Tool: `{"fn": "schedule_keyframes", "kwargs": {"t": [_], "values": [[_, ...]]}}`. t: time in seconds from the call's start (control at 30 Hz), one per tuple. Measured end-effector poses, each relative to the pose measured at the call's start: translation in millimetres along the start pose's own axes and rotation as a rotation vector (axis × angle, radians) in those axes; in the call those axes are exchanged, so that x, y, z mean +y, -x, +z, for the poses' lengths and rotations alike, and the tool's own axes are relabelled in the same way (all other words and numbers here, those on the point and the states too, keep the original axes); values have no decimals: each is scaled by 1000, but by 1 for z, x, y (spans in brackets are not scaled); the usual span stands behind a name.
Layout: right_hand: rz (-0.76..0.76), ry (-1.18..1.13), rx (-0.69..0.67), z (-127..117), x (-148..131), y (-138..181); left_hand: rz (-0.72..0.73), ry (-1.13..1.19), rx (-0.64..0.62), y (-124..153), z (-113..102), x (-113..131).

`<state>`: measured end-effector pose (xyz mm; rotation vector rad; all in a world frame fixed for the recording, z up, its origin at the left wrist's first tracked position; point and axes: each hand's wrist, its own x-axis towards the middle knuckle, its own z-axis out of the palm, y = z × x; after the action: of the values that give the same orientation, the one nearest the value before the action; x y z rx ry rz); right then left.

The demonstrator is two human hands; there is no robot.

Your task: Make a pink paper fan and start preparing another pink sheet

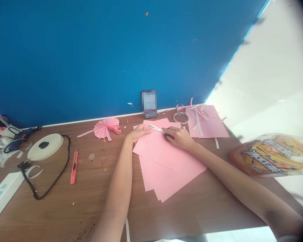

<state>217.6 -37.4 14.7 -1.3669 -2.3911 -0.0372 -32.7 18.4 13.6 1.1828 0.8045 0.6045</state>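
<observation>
Several overlapping sheets of pink paper [171, 174] lie on the brown table in front of me. My right hand [180, 137] is wrapped around the black handles of a pair of scissors [156, 128]. The silver blades point left, toward my other hand, just over the upper part of the paper. At the paper's upper left edge, my left hand [138, 133] is closed on a sheet, thumb on top near the blade tips. Whether the blades bite into the paper is too small to tell.
Left of the paper are a folded pink paper fan [106, 129], a red utility knife [74, 166], a white disc with a black cord [45, 148] and a power strip [5, 195]. Rightward lie pink paper with strips [209, 126], a tape ring [181, 117] and a snack bag [270, 156].
</observation>
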Motion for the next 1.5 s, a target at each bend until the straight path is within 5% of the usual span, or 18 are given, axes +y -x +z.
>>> {"fn": "schedule_keyframes", "kwargs": {"t": [1.5], "values": [[5, -4, 23, 4, 6, 4, -27, -43, 42, 0, 1, 1]]}}
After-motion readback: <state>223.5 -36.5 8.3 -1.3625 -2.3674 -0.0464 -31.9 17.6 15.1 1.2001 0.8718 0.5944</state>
